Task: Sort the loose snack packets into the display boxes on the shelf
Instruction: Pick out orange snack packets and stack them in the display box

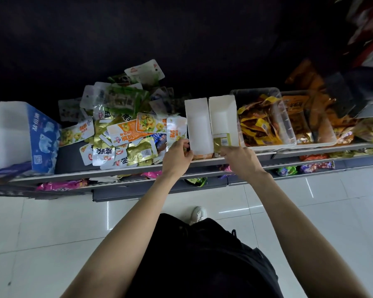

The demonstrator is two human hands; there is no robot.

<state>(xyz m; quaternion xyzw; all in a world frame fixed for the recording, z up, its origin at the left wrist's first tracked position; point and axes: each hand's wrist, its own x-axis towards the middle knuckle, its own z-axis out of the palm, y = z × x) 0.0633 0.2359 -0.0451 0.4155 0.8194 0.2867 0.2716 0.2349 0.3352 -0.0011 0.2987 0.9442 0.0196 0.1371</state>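
Packets in both your hands at the two white display boxes on the shelf.

Your left hand (177,154) holds a silver packet (176,133) with orange print, its fingers curled round the lower edge, just beside the left display box (197,123), which looks empty inside. Your right hand (239,157) reaches into the front of the right display box (223,117) and touches a gold-green packet (222,141) with a white barcode label; you cannot tell whether the fingers grip it or only press it. Left of the boxes, the loose pile of packets (121,127) lies on the shelf (138,168): shiny foil, gold, green, white and orange, many overlapping. A clear bin (286,117) of yellow-brown snacks stands right of the boxes.
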